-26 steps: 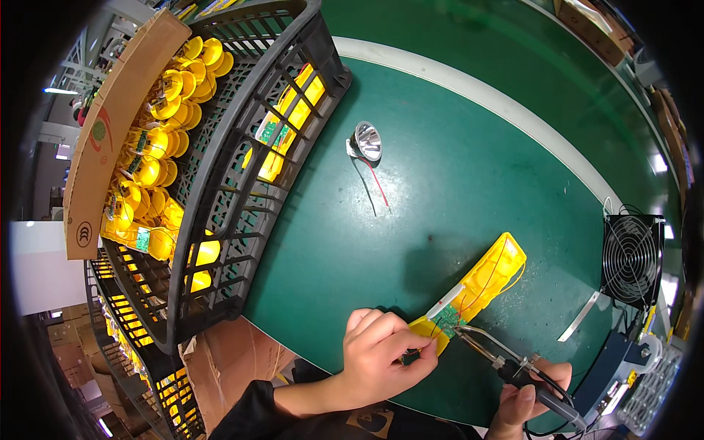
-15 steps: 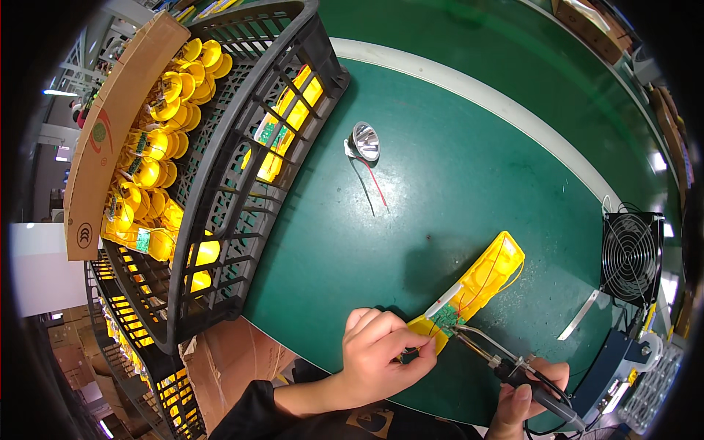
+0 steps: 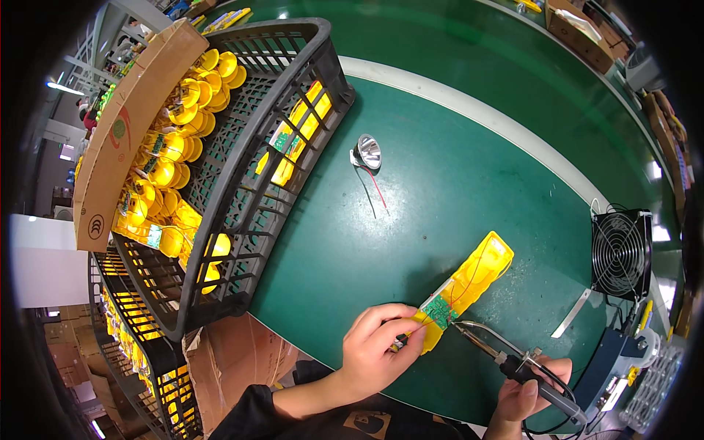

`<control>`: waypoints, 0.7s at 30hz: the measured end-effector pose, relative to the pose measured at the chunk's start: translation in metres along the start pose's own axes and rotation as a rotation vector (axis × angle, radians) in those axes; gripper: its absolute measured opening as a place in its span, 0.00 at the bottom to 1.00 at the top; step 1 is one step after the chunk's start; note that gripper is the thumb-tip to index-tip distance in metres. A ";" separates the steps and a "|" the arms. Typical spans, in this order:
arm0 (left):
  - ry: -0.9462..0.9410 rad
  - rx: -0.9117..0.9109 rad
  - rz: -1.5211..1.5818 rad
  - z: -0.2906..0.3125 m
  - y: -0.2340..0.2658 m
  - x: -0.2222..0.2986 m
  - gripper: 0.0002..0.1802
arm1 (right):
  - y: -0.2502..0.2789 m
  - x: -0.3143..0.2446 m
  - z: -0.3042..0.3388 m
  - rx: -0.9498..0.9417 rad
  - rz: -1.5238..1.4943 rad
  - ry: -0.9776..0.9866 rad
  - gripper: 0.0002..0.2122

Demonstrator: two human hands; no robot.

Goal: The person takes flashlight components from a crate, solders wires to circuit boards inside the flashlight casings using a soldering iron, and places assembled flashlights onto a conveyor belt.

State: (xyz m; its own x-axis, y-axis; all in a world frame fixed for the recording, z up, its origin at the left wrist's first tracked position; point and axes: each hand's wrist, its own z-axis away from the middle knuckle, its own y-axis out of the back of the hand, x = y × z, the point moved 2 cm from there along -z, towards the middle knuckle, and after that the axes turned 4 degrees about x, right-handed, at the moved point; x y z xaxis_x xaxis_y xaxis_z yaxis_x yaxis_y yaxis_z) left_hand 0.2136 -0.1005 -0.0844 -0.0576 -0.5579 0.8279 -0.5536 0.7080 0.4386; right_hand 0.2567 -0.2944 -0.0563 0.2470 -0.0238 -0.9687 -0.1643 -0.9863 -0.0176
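Note:
A long yellow plastic housing (image 3: 480, 265) lies slanted on the green bench, open side up. Set in its near half is a small green circuit board (image 3: 438, 312) with thin wires. Over the housing's near end, my left hand (image 3: 381, 348) is closed in a pinch on a thin wire beside the board. Whether its fingers also grip the housing is hidden. My right hand (image 3: 524, 392) is wrapped round a soldering iron (image 3: 517, 368) with a curved metal tube along it. The iron's tip meets the board's right edge.
A silver reflector lamp cup (image 3: 369, 152) with red and black leads lies farther back. Left stands a black plastic crate (image 3: 253, 198) holding yellow housings, with a cardboard sheet (image 3: 136, 132) along its side. A black fan (image 3: 621, 251) and a blue device (image 3: 605, 374) stand at right.
The view has shifted slightly. My left fingers have drawn back a little from the board, uncovering more of it. The iron's tip stays at the board's edge.

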 end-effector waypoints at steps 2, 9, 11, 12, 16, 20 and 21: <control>-0.022 0.003 -0.008 0.002 0.000 -0.001 0.09 | 0.001 -0.001 0.001 -0.024 -0.043 0.021 0.18; -0.057 0.022 -0.044 0.005 -0.002 0.001 0.08 | 0.004 -0.002 0.001 -0.010 -0.042 0.008 0.20; -0.061 0.030 -0.047 0.004 -0.003 0.003 0.07 | 0.005 0.001 0.000 0.004 -0.037 0.035 0.20; -0.061 0.036 -0.050 0.004 -0.004 0.003 0.07 | 0.005 0.002 -0.001 0.017 -0.030 0.057 0.20; -0.079 0.046 -0.048 0.002 -0.001 0.006 0.10 | 0.007 0.001 -0.005 -0.038 -0.096 0.091 0.18; 0.126 -0.232 -0.169 -0.017 -0.004 0.026 0.24 | 0.010 -0.002 -0.008 0.052 -0.021 0.036 0.19; 0.091 -0.238 -0.244 -0.022 -0.007 0.033 0.26 | 0.009 -0.004 -0.010 0.125 -0.031 0.079 0.19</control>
State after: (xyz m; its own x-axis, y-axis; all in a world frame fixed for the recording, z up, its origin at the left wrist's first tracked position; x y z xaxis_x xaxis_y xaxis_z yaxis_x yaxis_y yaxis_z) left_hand 0.2337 -0.1141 -0.0523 0.1326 -0.6902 0.7113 -0.3325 0.6451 0.6880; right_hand 0.2640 -0.3049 -0.0498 0.3276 -0.0111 -0.9447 -0.2718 -0.9588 -0.0829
